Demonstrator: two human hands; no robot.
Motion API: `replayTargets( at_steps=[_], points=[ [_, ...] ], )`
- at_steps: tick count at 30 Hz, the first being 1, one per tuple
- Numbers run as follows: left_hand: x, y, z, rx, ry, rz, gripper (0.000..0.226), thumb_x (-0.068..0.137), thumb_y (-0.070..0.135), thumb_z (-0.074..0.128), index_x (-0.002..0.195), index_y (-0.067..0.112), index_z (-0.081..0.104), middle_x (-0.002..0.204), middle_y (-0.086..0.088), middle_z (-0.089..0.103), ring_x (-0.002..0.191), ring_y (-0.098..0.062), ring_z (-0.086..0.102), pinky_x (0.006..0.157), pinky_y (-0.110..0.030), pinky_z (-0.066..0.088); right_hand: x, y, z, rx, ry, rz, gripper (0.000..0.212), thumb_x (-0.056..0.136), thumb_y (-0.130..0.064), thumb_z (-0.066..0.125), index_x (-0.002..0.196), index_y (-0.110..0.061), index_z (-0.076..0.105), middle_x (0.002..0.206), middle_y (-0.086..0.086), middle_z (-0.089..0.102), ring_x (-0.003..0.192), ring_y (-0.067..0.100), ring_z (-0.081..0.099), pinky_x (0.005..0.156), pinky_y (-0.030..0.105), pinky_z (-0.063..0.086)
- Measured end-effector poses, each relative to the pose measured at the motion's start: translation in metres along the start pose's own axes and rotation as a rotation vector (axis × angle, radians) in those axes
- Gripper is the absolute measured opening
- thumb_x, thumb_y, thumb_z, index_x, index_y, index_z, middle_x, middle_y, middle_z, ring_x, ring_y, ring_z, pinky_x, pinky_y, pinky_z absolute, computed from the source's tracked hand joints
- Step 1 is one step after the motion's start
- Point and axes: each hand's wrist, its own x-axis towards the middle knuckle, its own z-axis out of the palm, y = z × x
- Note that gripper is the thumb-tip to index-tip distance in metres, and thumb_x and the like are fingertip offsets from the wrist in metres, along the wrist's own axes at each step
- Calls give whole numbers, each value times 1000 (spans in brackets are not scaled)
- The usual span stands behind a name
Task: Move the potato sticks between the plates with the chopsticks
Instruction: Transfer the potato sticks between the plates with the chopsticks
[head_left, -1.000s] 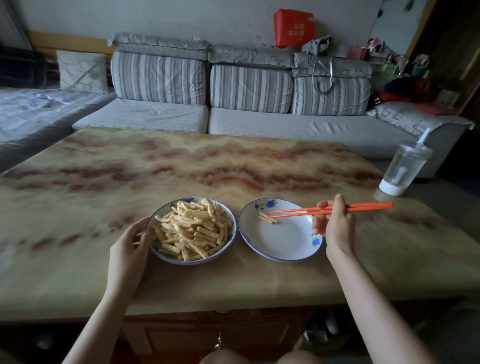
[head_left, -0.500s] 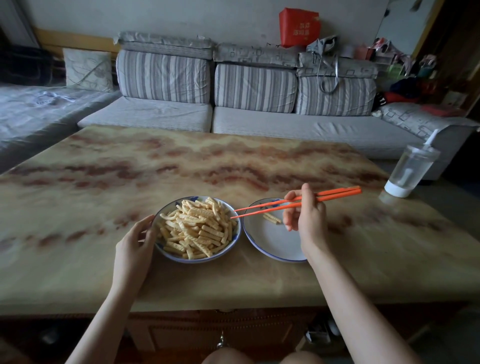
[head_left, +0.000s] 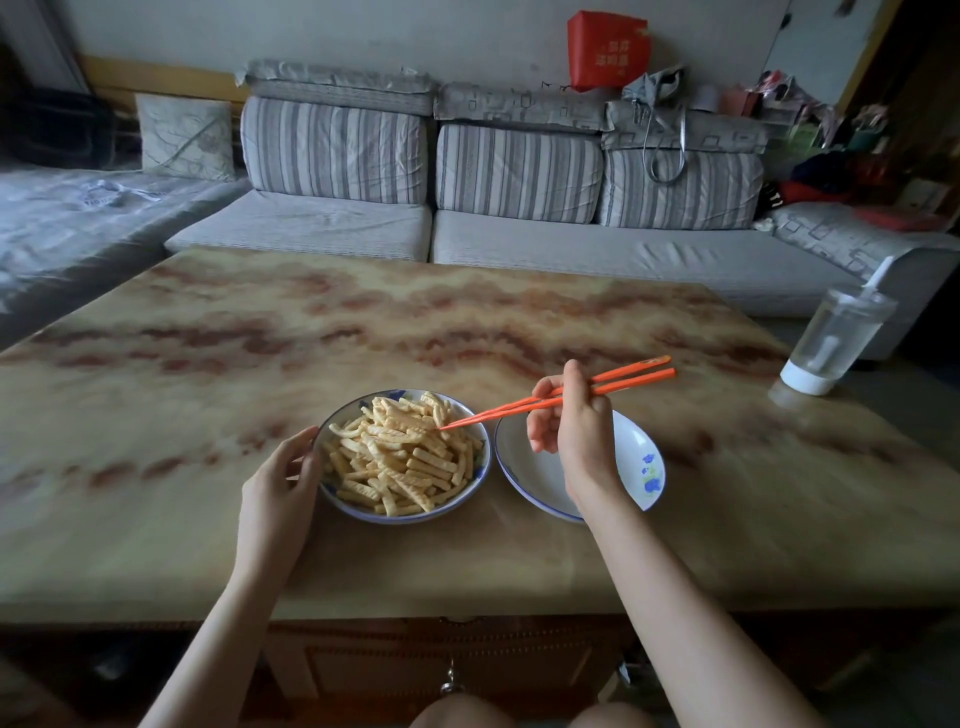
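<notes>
A blue-rimmed plate near the table's front holds a heap of crinkled potato sticks. To its right sits a second white plate with a blue flower print; my right hand and wrist hide much of it. My right hand grips a pair of orange chopsticks above that plate. Their tips reach left and touch the top of the heap. My left hand rests against the full plate's left rim, fingers curved along it.
The plates stand on a marbled tan table. A clear lidded cup with a straw stands at the table's right edge. A grey striped sofa runs behind the table, with bags and clutter at the far right.
My right hand swung the chopsticks left, from over the right plate to the heap of sticks on the left plate. The left hand stayed at the rim.
</notes>
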Motion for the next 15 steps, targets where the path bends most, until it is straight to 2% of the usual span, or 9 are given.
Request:
replayTargets(
  at_steps=[8, 15],
  points=[
    [-1, 1, 0, -2, 1, 2, 29, 95, 19, 54, 122, 17, 63, 100, 6, 63, 91, -9, 58, 66, -9, 39, 8, -9, -24, 91, 169, -44, 46, 102, -28, 31, 64, -10, 49, 36, 3, 47, 28, 15, 39, 35, 15, 31],
    [0, 1, 0, -5, 4, -3, 29, 94, 17, 55, 122, 18, 63, 97, 5, 63, 87, -7, 58, 66, -10, 39, 23, -8, -74, 9, 354, -80, 44, 99, -23, 30, 61, -8, 47, 32, 2, 45, 26, 16, 37, 33, 14, 28]
  ],
)
